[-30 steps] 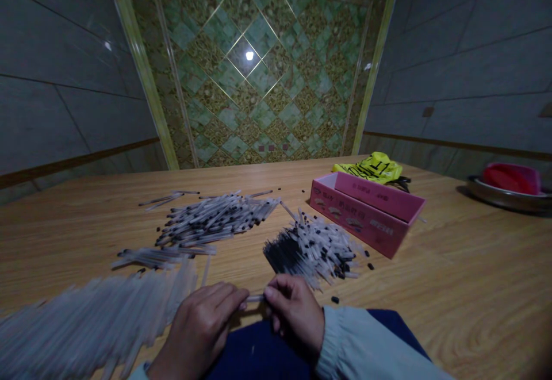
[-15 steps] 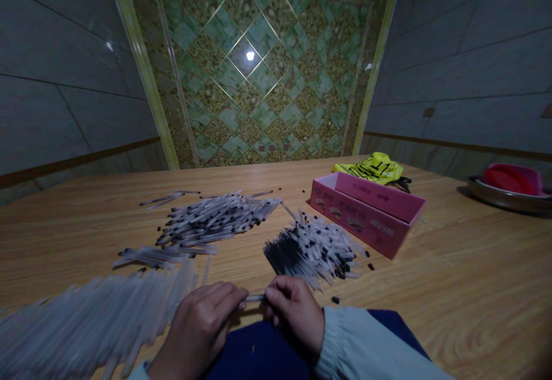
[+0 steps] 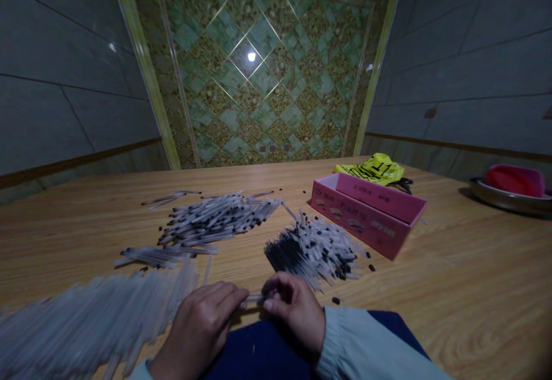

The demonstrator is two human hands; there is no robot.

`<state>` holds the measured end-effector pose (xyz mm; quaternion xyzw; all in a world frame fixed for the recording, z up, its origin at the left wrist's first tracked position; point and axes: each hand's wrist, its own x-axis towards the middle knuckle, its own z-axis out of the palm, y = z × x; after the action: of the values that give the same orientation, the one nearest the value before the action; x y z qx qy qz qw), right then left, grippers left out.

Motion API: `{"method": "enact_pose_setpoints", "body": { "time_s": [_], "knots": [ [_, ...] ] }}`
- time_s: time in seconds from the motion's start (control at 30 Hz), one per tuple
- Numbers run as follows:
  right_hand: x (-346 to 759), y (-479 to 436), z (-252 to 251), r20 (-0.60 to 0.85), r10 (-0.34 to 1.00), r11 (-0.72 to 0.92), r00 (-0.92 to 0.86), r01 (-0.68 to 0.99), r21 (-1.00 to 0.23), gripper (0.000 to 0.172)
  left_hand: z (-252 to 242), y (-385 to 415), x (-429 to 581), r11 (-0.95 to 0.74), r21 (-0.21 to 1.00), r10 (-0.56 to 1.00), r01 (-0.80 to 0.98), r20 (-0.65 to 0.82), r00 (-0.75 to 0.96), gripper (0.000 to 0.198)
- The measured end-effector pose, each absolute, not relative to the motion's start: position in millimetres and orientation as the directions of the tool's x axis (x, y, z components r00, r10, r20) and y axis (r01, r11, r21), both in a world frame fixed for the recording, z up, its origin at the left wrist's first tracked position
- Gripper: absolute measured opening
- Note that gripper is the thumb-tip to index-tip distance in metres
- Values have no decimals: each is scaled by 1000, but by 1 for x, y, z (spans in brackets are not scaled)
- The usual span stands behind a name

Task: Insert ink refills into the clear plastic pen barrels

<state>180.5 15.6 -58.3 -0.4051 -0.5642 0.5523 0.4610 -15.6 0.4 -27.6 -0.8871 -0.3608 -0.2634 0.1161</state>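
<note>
My left hand (image 3: 207,325) is closed around a thin, pale translucent tube (image 3: 254,298), with its end sticking out to the right past the thumb and forefinger. At that end, the thumb and fingertips of my right hand (image 3: 295,314) are closed on the tube, curled into a ring. Whether a small part sits between those fingers is hidden. Just beyond my right hand lies a heap of short whitish pieces (image 3: 330,245) with black parts and slim black sticks (image 3: 284,253). A broad bundle of clear tubes (image 3: 95,317) lies beside my left hand.
Farther back is a pile of black-tipped tubes (image 3: 215,219), with a smaller bunch (image 3: 164,255) nearer. A pink box (image 3: 362,213) stands at the right, before a yellow bag (image 3: 382,167). A metal basin (image 3: 509,199) holds a pinkish-red container. Loose black bits (image 3: 336,300) dot the wooden table (image 3: 466,288).
My right hand's forefinger has lifted and arched, opening a gap above the thumb. My left hand and the tube stay nearly in place.
</note>
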Motion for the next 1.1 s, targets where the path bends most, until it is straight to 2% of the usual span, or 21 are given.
{"method": "enact_pose_setpoints", "body": {
  "time_s": [0.23,0.33,0.57,0.83,0.97,1.1],
  "knots": [
    [181,16,-59,38,960,57,-276,60,-997,26,-26,-1,-14,-711,13,596,703,540,594,25],
    [180,16,-60,43,973,46,-225,10,-999,18,-26,-1,-14,-711,17,603,703,529,597,26],
    [179,17,-59,24,959,24,-283,-5,-1000,30,-27,0,-14,-708,17,595,706,553,584,23],
    [180,19,-60,65,983,43,-172,-129,-991,21,-28,1,-17,-672,29,634,740,539,555,25],
    [179,18,-59,49,984,25,-172,-143,-989,18,-27,1,-17,-662,12,627,750,557,544,22],
    [180,19,-60,7,989,-32,-148,-256,-966,12,-30,4,-19,-627,-9,638,779,569,519,20]
  ]
}}
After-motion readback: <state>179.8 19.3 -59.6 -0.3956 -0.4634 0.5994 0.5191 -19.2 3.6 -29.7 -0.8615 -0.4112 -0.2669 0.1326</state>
